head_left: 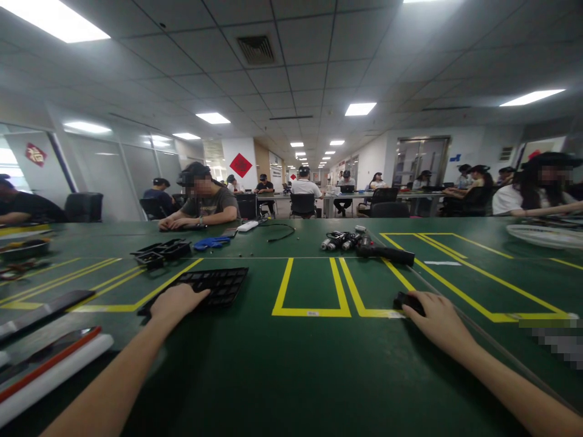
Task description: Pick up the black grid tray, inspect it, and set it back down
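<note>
My left hand [175, 302] is closed on the near edge of a flat black grid panel [230, 284]. Its thumb lies over the top, while the other fingers are partly hidden. The panel is at or just above the green table, left of centre. Out to the right, my right hand [435, 317] curls around a small dark piece [409, 301] near the corner of a yellow tape outline. Only the piece's left end shows, so its kind is unclear.
Beyond the panel lie black plastic trays [161, 252], a blue glove [212, 243] and a black cable [285, 232]. A dark power tool [387, 250] lies at centre right. Long boxed items [54, 364] are at the near left. A person [204, 197] sits across the table [282, 376].
</note>
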Demonstrator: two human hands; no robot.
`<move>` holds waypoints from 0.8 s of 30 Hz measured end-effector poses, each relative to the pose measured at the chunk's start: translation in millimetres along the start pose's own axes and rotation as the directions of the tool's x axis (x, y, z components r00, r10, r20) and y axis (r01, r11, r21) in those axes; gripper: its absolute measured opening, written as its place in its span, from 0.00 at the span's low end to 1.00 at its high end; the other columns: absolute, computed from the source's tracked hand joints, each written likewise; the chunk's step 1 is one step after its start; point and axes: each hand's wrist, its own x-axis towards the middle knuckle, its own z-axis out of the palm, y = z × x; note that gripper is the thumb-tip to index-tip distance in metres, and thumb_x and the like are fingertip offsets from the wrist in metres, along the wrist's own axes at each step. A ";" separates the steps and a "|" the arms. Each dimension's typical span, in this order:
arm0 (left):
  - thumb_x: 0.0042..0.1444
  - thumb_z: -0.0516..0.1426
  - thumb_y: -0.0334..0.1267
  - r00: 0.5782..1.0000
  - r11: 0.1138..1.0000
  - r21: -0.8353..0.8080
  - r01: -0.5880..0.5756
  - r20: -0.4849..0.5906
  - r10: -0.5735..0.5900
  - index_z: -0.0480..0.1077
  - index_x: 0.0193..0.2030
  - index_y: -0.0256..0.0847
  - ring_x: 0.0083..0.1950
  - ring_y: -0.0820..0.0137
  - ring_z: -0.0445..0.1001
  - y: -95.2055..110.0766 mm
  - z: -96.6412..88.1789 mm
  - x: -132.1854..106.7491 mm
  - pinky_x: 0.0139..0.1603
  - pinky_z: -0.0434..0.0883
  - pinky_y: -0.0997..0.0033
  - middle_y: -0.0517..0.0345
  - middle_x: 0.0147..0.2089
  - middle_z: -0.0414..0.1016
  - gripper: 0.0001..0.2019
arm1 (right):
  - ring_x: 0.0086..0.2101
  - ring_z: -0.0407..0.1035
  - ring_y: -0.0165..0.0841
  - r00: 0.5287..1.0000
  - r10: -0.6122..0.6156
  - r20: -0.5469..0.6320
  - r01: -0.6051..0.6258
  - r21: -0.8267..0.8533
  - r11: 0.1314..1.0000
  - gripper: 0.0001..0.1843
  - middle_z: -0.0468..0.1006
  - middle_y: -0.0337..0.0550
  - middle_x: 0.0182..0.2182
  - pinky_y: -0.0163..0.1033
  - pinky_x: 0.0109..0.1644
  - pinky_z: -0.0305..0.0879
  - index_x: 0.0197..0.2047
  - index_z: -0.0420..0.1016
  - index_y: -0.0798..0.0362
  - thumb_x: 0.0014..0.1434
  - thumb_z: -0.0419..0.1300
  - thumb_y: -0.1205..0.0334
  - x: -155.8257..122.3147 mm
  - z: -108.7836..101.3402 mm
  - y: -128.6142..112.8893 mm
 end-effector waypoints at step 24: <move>0.44 0.58 0.49 0.717 0.444 -0.833 -0.330 0.085 0.692 0.66 0.37 0.37 0.24 0.74 0.55 125.6 63.8 -171.2 0.25 0.55 0.75 0.67 0.22 0.54 0.18 | 0.50 0.63 0.44 0.864 -0.503 0.026 0.265 0.826 0.497 0.24 0.69 0.49 0.48 0.56 0.57 0.58 0.51 0.64 0.48 0.51 0.56 0.52 -82.8 17.7 -93.8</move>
